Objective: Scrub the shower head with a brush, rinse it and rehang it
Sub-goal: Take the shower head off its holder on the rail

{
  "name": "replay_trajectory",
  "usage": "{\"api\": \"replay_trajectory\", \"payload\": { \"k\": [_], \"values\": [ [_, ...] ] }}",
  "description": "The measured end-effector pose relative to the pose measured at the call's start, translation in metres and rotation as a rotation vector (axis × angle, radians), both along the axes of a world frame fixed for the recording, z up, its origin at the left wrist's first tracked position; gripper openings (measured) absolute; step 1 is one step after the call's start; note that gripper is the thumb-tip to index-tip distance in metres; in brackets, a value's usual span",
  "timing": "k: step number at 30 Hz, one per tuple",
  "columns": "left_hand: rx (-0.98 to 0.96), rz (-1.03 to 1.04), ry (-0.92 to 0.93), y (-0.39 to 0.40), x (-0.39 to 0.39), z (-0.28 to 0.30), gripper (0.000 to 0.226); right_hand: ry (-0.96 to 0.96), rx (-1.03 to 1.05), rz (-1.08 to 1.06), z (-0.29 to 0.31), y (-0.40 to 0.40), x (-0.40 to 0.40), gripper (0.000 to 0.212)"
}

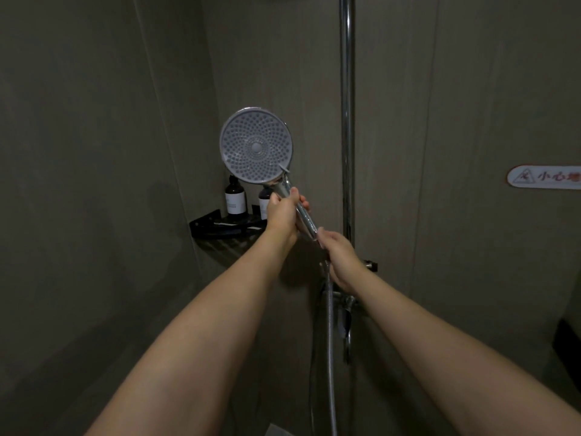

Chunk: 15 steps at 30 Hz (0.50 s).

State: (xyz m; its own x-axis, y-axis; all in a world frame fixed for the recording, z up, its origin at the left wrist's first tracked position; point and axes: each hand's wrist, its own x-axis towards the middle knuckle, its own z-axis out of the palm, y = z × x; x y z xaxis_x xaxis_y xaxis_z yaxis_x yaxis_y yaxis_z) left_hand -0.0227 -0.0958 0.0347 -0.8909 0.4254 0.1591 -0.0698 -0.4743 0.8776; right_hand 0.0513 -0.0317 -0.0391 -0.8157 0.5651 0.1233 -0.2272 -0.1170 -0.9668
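The round shower head (256, 145) is held up in front of the corner, its grey nozzle face turned towards me. My left hand (283, 215) grips the upper part of its chrome handle (303, 215), just below the head. My right hand (341, 261) grips the handle's lower end, where the metal hose (330, 335) joins and hangs down. No brush is in view.
A vertical chrome riser pipe (346, 121) runs up the wall right of the head. The mixer tap (345, 313) sits below my right hand. A black corner shelf (220, 229) holds two dark bottles (235, 196). A caution sticker (545, 176) is on the right wall.
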Motion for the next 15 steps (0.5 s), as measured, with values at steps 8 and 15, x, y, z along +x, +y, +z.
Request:
{"api": "replay_trajectory", "payload": {
  "k": [8, 15],
  "values": [
    [-0.001, 0.003, -0.013, 0.0033, 0.0005, -0.0051, 0.014, -0.016, 0.015, -0.014, -0.0042, 0.0043, 0.0034, 0.023],
    [-0.009, -0.023, -0.012, 0.0047, 0.0039, -0.0076, 0.014, -0.049, 0.095, -0.016, -0.0051, 0.0026, 0.0081, 0.018]
  ]
}}
